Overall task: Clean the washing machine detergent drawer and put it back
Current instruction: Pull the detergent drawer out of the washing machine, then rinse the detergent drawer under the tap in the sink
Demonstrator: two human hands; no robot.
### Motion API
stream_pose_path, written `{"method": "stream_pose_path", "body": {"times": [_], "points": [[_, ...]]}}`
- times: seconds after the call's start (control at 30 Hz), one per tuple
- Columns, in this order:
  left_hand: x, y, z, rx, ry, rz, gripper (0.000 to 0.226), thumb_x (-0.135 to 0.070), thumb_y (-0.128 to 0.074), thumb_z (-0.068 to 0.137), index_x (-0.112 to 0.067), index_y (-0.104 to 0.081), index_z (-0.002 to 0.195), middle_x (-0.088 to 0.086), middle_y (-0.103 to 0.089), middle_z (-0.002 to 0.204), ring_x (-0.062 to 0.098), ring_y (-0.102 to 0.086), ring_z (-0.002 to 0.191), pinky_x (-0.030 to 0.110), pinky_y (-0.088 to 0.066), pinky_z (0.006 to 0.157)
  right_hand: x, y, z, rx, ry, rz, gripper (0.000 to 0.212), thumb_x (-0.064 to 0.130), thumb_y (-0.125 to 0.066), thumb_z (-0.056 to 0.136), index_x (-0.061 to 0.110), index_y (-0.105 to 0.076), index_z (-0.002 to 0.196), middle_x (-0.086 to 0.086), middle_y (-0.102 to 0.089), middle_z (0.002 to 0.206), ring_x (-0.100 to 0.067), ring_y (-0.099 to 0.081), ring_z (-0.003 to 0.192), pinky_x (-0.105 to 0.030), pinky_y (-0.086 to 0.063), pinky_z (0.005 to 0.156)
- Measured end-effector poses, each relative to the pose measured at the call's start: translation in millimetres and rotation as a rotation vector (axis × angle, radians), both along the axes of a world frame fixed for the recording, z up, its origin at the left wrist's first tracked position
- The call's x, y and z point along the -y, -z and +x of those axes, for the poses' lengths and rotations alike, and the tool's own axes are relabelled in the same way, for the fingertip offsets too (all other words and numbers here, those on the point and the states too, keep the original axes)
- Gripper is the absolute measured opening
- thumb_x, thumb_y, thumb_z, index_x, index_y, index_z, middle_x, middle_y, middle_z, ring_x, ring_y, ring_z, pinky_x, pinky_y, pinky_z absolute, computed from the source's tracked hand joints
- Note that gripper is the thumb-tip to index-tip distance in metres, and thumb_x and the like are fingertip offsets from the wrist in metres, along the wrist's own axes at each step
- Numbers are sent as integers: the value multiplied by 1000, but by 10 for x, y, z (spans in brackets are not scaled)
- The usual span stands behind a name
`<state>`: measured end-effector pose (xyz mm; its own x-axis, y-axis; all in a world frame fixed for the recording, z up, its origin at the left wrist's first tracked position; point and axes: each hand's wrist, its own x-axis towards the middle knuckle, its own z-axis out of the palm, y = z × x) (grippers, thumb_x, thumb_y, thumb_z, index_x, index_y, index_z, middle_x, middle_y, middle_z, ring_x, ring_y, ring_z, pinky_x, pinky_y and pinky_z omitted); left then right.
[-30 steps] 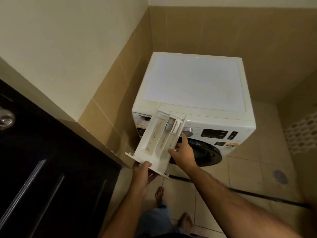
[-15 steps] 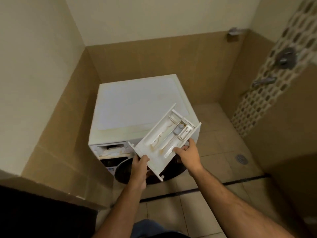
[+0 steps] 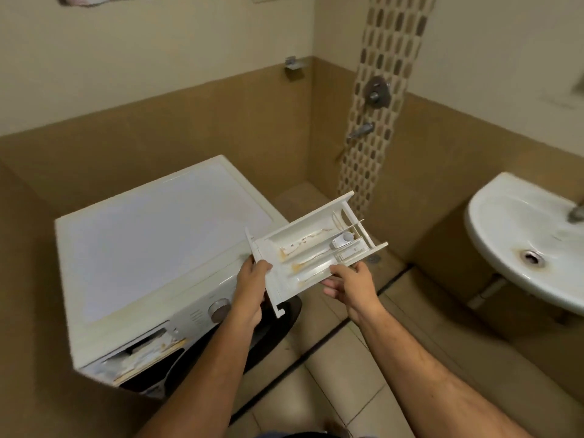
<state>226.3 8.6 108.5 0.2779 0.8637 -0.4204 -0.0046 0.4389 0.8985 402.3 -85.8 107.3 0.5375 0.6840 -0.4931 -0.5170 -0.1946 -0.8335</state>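
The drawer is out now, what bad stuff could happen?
The drawer is held in the air only by the left hand and right hand, so it might slip and crack on the floor tiles. Its brown gunk could drip before reaching the sink.

Beige-tiled floor, crossed by a dark strip running diagonally toward the right wall. Standing directly on it, in the left corner against the brown-tiled walls: white front-loading washing machine, top bare, drawer slot open at its front left. Round floor drain partly visible beyond.
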Motion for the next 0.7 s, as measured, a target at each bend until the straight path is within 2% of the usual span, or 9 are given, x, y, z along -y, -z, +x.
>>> {"method": "stream_pose_path", "body": {"times": [0.1,0.17,0.23,0.3,0.4,0.6,0.7], "points": [[1,-3,240,45,97,26,27,-21,-56,91,-33,-65,113,-10,-76,89,5,-72,73,22,-53,54,189,-11,117,-38,103,12,34,8,-64,88,11,-50,118,-19,-71,107,-29,-69,79,-34,-58,62],[36,-7,442,81,172,39,30,-28,-57,94,-35,-61,123,-12,-75,103,7,-72,90,27,-58,69,321,-11,204,-59,172,28,35,7,-63,89,11,-50,121,-17,-73,105,-27,-71,79,-32,-57,60],[118,-7,658,109,258,44,37,-40,-56,97,-38,-54,134,-14,-70,118,8,-68,106,34,-56,90,466,-5,304,-66,243,45,33,6,-61,91,13,-51,122,-15,-73,106,-25,-73,78,-29,-56,58],[214,-9,867,107,332,65,42,-48,-53,97,-42,-48,139,-15,-67,125,8,-65,113,37,-53,97,619,-2,426,-61,311,48,32,5,-59,91,16,-53,120,-14,-72,109,-26,-73,81,-28,-56,58],[358,-10,1210,102,396,94,44,-46,-52,98,-39,-46,141,-11,-66,128,10,-65,114,38,-53,98,869,9,656,-82,388,68,30,4,-60,90,17,-54,117,-13,-72,108,-24,-74,81,-31,-56,61],[660,-119,2032,167,446,79,38,-30,-52,101,-26,-52,139,-2,-70,123,19,-68,110,46,-54,96,1317,-24,1252,-115,472,108,37,4,-60,90,12,-52,125,-18,-69,116,-30,-73,88,-30,-56,61],[812,-180,2441,168,466,85,38,-26,-53,101,-26,-53,138,-3,-71,119,18,-70,105,42,-57,90,1497,-50,1604,-119,499,122,37,4,-59,91,8,-52,127,-20,-69,114,-30,-73,87,-32,-57,61]]}}
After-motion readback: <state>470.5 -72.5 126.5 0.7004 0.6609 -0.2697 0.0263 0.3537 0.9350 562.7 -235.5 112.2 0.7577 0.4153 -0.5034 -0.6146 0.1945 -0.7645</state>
